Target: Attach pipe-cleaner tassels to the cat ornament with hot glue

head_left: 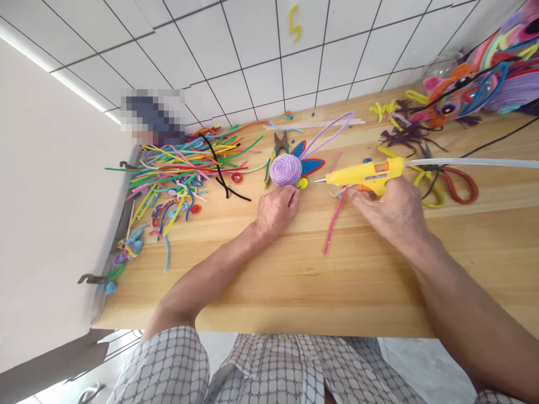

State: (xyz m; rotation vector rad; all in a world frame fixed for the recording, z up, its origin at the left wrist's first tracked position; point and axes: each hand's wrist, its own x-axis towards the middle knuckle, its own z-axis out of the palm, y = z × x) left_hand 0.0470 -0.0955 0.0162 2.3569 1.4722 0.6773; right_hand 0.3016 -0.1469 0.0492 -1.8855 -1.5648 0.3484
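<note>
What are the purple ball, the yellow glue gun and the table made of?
The ball: fuzzy pipe cleaner, it seems, coiled in a spiral; soft and matte. The glue gun: probably smooth, slightly shiny yellow plastic, with a thin metal-looking tip. The table: pale wood, judging by its grain lines and plank seams; smooth, low sheen.

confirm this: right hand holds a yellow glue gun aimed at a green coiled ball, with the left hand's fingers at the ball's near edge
Not quite: the coiled ball is purple, not green, as the head view shows. The rest stands: the right hand holds the yellow glue gun aimed at the ball, and the left hand has its fingers at the ball's near edge.
</note>
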